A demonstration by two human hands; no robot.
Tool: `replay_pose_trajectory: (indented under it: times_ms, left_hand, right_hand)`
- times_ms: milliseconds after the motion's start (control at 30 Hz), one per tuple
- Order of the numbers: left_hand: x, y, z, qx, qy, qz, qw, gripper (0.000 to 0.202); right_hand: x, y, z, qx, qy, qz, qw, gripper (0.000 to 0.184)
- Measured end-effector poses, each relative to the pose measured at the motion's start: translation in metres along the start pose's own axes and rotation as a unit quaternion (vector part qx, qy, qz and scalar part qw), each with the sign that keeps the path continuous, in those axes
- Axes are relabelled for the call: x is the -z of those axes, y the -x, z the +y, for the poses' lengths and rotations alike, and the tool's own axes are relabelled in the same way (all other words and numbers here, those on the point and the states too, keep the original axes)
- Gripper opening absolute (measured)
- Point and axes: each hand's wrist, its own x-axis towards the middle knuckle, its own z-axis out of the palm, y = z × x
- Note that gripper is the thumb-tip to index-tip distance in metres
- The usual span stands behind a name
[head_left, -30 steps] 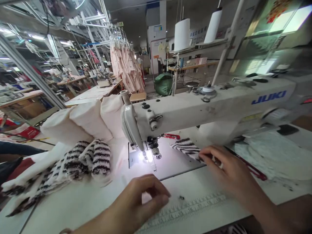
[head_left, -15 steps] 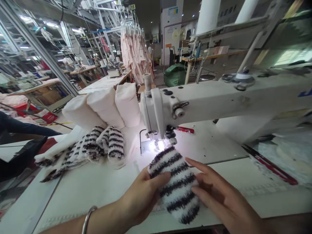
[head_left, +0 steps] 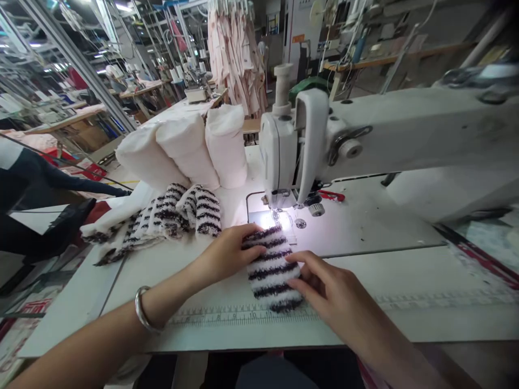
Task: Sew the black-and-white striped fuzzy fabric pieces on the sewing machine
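Note:
A fluffy black-and-white striped fabric piece (head_left: 273, 275) lies on the sewing table, its far end close in front of the lit needle area (head_left: 276, 216) of a white sewing machine (head_left: 290, 146). My left hand (head_left: 233, 248) grips its upper left edge, thumb on top and the other fingers partly hidden. On the right edge, my right hand (head_left: 320, 281) pinches the cloth between thumb and fingers. Whether the far edge sits under the presser foot, I cannot tell.
Striped fabric pieces (head_left: 162, 216) lie heaped at left, in front of white fluffy rolls (head_left: 225, 146). Red-handled snips (head_left: 331, 195) rest behind the needle, and dark-bladed scissors (head_left: 478, 254) at right. A ruler strip (head_left: 227, 317) runs along the front. Another person's sleeve (head_left: 77, 175) shows at far left.
Both hands have moved the striped piece forward and flatter on the table, its far end nearer the needle. The camera view has tipped downward and shifted.

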Motion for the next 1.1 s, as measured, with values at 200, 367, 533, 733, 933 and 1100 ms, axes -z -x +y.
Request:
replay_pose_trajectory:
  times_ms: [200, 367, 533, 733, 933, 1100]
  left_hand:
    - [0.012, -0.008, 0.003, 0.003, 0.018, -0.012, 1.0, 0.017]
    - [0.007, -0.007, 0.005, 0.03, -0.048, -0.029, 0.998, 0.014]
    - [-0.002, -0.007, 0.005, -0.022, -0.172, 0.033, 0.984, 0.018]
    - [-0.005, -0.014, -0.002, -0.046, -0.231, 0.044, 0.971, 0.014]
    - [-0.005, -0.019, -0.003, -0.012, -0.226, 0.062, 0.972, 0.009]
    - [-0.005, -0.018, -0.003, 0.007, -0.226, 0.052, 0.973, 0.012]
  right_hand:
    - [0.006, -0.006, -0.003, -0.001, -0.014, 0.016, 1.0, 0.018]
    - [0.0, -0.007, 0.005, 0.016, 0.051, 0.002, 0.999, 0.02]
    - [-0.011, -0.001, 0.014, 0.082, 0.14, 0.047, 0.986, 0.031]
    - [-0.028, 0.009, 0.013, 0.18, 0.248, 0.141, 0.941, 0.039]
    - [-0.034, 0.009, 0.018, 0.214, 0.288, 0.15, 0.921, 0.049]
    - [-0.037, 0.008, 0.015, 0.21, 0.305, 0.175, 0.912, 0.045]
